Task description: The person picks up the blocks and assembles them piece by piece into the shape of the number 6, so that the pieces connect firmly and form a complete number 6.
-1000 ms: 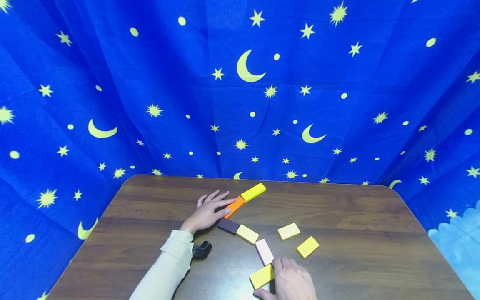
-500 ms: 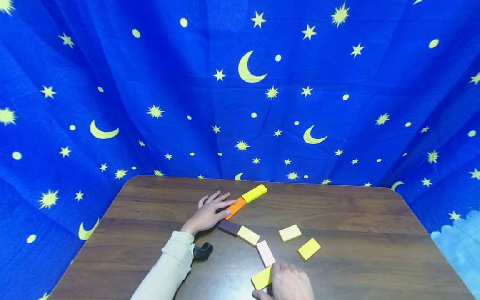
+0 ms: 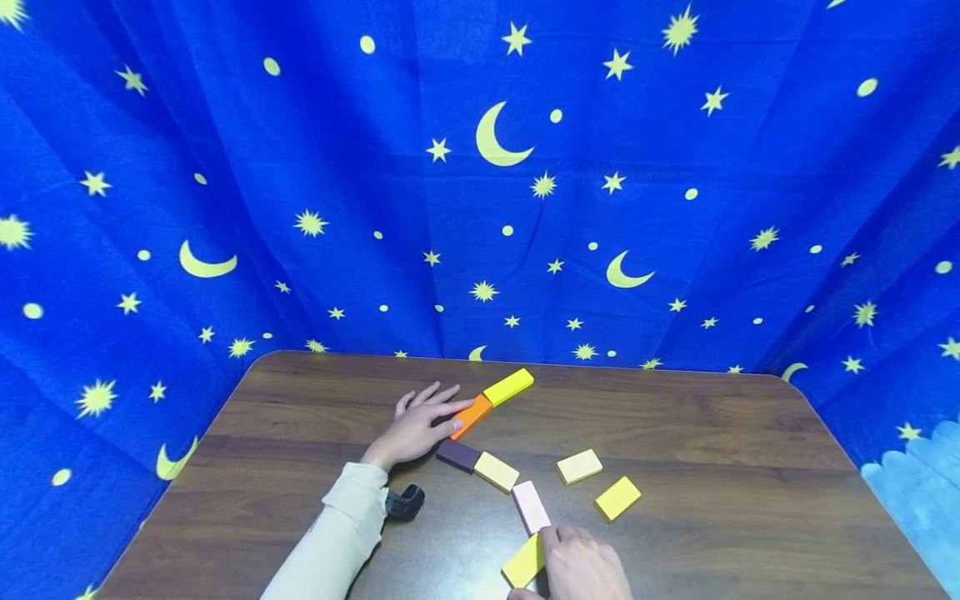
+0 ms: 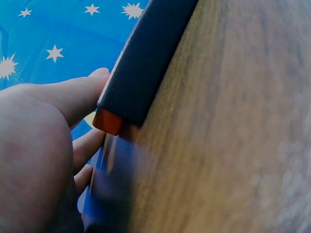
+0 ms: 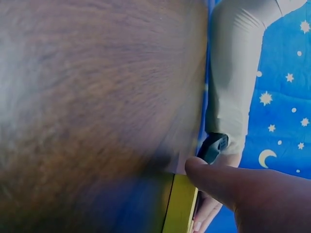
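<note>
Left hand (image 3: 420, 427): I am laying it on the tabletop's far-left part, fingers fairly straight and spread. Index finger and thumb are touching the orange block (image 3: 474, 415) from its left side; I am not curling anything round it. Remaining fingers are reaching past it over bare wood.

Right hand (image 3: 581, 567): I am holding the near yellow block (image 3: 522, 563) at its right end, fingers bending over the far edge, thumb lying along the near one. My hand is hiding that end of the block; the left end is showing. In the right wrist view one digit is pressing close against its edge.

Layout: the blocks are lying flat in a bent row. The far yellow block (image 3: 510, 387) is meeting the orange one end to end. Next is lying the dark block (image 3: 458, 456), near the orange one's lower end; whether they are touching I cannot tell. The pale yellow block (image 3: 497, 472) is abutting the dark one, the pink block (image 3: 532, 507) is slanting on from there, and its lower end is pointing at my right fingertips. Right of the row, apart from it, are lying the cream block (image 3: 579, 467) and the loose yellow block (image 3: 618, 499).
</note>
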`<state>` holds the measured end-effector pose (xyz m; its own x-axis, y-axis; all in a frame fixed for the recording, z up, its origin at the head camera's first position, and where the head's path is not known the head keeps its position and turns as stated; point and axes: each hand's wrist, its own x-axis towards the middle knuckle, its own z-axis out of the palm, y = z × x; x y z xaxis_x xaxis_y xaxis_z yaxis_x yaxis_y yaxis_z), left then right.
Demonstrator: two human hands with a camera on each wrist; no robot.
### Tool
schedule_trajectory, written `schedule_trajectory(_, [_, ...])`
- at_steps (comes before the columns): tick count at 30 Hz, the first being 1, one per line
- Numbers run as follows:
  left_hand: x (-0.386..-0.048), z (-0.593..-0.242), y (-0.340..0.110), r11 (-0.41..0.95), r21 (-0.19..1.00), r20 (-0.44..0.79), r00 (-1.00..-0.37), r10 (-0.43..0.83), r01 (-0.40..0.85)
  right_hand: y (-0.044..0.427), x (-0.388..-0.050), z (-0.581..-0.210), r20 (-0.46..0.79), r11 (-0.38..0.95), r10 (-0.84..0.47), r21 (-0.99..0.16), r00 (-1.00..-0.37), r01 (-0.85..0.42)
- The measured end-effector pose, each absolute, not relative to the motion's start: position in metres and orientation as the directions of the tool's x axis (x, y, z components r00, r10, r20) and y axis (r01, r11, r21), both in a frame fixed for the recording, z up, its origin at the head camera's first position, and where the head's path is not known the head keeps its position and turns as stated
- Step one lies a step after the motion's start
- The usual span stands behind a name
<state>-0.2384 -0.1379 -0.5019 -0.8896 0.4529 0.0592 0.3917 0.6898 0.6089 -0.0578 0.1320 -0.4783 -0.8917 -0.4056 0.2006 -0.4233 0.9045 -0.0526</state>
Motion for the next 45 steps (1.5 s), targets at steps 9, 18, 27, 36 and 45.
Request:
schedule_trajectory(9, [-0.238,-0.502,-0.138,0.687,0.611,0.060,-0.888,0.455,0.393,0.132,-0.058,-0.477,0.200,0.904,-0.400,-0.074,-0.894,-0.421])
schedule_trajectory(18, [-0.239,-0.501,-0.138,0.688,0.607,0.063,-0.887,0.457,0.398,0.128,-0.060,-0.475,0.129,0.915,-0.367,-0.132,-0.921,-0.382])
schedule_trajectory(27, [-0.238,-0.499,-0.138,0.691,0.604,0.062,-0.888,0.456,0.397,0.127,-0.060,-0.476,0.154,0.912,-0.342,-0.183,-0.927,-0.367])
schedule_trajectory(36, [-0.238,-0.500,-0.139,0.693,0.602,0.061,-0.888,0.456,0.397,0.126,-0.060,-0.478,0.157,0.919,-0.318,-0.191,-0.935,-0.344])
schedule_trajectory(45, [-0.239,-0.500,-0.139,0.691,0.601,0.059,-0.884,0.463,0.402,0.130,-0.062,-0.466,0.047,0.933,-0.231,-0.274,-0.972,-0.235])
